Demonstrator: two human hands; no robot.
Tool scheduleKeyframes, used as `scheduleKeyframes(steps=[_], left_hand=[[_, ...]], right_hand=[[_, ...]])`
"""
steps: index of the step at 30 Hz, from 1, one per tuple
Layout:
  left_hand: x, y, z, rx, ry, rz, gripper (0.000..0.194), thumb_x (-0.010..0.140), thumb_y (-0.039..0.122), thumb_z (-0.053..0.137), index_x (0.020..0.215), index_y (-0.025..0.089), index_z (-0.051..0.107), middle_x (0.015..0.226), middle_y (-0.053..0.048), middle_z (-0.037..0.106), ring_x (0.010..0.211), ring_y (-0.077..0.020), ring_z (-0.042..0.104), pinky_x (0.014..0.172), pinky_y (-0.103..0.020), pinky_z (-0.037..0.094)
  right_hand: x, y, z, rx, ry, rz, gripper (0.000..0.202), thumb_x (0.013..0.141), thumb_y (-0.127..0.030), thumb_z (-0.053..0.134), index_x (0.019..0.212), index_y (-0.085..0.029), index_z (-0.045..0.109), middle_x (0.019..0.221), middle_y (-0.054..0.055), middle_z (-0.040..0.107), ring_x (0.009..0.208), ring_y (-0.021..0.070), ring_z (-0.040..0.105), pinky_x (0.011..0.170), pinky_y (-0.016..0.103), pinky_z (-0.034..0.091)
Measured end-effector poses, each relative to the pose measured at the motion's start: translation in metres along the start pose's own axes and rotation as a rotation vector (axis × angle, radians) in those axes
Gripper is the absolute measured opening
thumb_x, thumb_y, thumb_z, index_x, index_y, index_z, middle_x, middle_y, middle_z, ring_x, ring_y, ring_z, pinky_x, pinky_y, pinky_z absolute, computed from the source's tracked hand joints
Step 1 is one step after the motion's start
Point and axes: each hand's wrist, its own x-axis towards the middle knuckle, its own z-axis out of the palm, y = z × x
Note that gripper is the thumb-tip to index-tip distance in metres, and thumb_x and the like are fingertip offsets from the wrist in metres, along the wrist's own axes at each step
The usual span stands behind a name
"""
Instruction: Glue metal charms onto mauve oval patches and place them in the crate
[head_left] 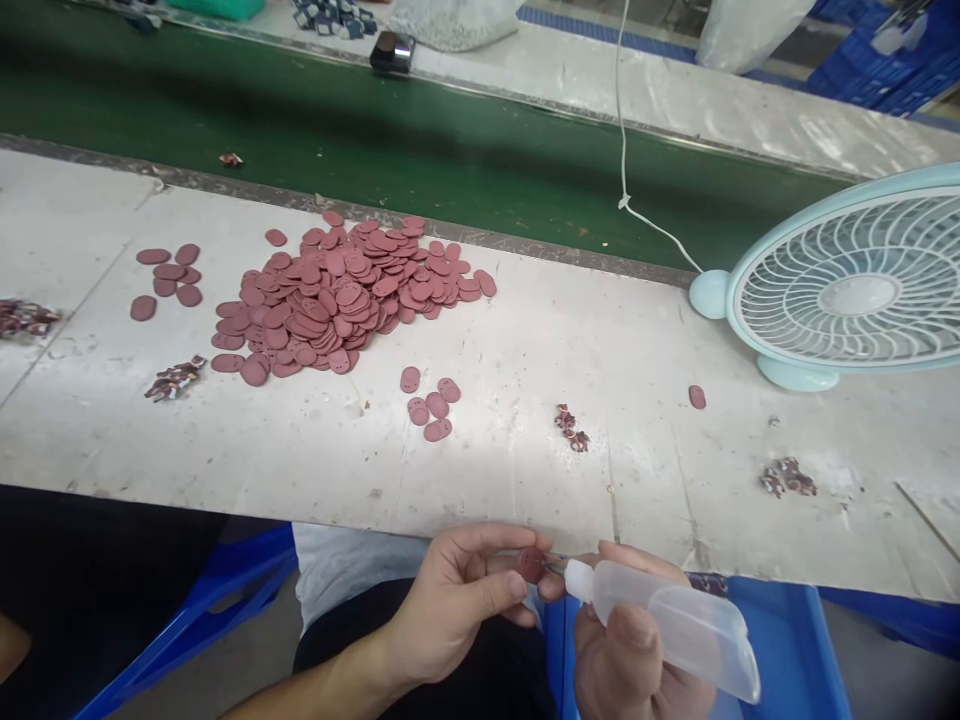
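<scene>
Between the thumb and fingers of my left hand (469, 600) is a small reddish-brown oval piece (532, 565), held near the table's front edge. My right hand (637, 640) is wrapped round a translucent white squeeze bottle (675, 615), tilted with its nozzle pointing left at the piece. The nozzle tip and the piece meet or nearly meet; exact contact is hard to make out. On the white table (480, 480) beyond my hands lie several loose oval pieces (437, 404) and a small cluster of dark red-and-white parts (571, 428).
A large pile of oval pieces (330, 295) covers the left centre of the table. A light-blue fan (862, 295) stands at the right, its white cord (622, 130) crossing the green belt (450, 150). Below the table's edge is a blue bin (814, 640).
</scene>
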Motion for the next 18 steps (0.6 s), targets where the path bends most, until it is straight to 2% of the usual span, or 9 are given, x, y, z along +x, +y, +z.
scheduleKeyframes(steps=[5,10,13,18], left_hand=[[-0.001,0.000,-0.001,-0.022,0.010,-0.006,0.026,0.082,0.019,0.080,0.108,0.023,0.079,0.095,-0.007,0.080,0.086,-0.0167,0.074,0.063,-0.017,0.058],[0.001,0.001,0.000,-0.043,-0.006,-0.009,0.026,0.082,0.017,0.079,0.107,0.024,0.079,0.094,-0.006,0.080,0.084,-0.0164,0.075,0.064,-0.018,0.058],[0.001,0.001,0.000,-0.046,-0.012,-0.006,0.025,0.082,0.016,0.079,0.107,0.023,0.079,0.097,-0.006,0.080,0.083,-0.0153,0.075,0.064,-0.017,0.058],[0.000,0.000,0.000,-0.037,-0.015,-0.004,0.026,0.082,0.016,0.079,0.107,0.024,0.079,0.096,-0.005,0.079,0.084,-0.0154,0.075,0.064,-0.017,0.058]], right_hand=[[0.000,-0.001,-0.001,0.077,0.000,0.023,0.024,0.084,-0.039,0.072,0.094,-0.018,0.074,0.065,0.002,0.068,0.043,0.0216,0.062,0.041,0.039,0.054],[-0.001,0.005,-0.011,0.117,-0.119,0.010,0.022,0.090,-0.034,0.065,0.102,-0.019,0.073,0.073,0.006,0.069,0.047,0.0227,0.062,0.042,0.042,0.054],[-0.001,0.009,-0.017,0.098,-0.153,-0.008,0.023,0.091,-0.034,0.064,0.106,-0.018,0.071,0.074,0.008,0.070,0.051,0.0235,0.063,0.047,0.045,0.057],[-0.001,0.008,-0.017,0.088,-0.193,-0.015,0.024,0.089,-0.032,0.066,0.107,-0.018,0.070,0.077,0.009,0.073,0.054,0.0250,0.065,0.047,0.044,0.057]])
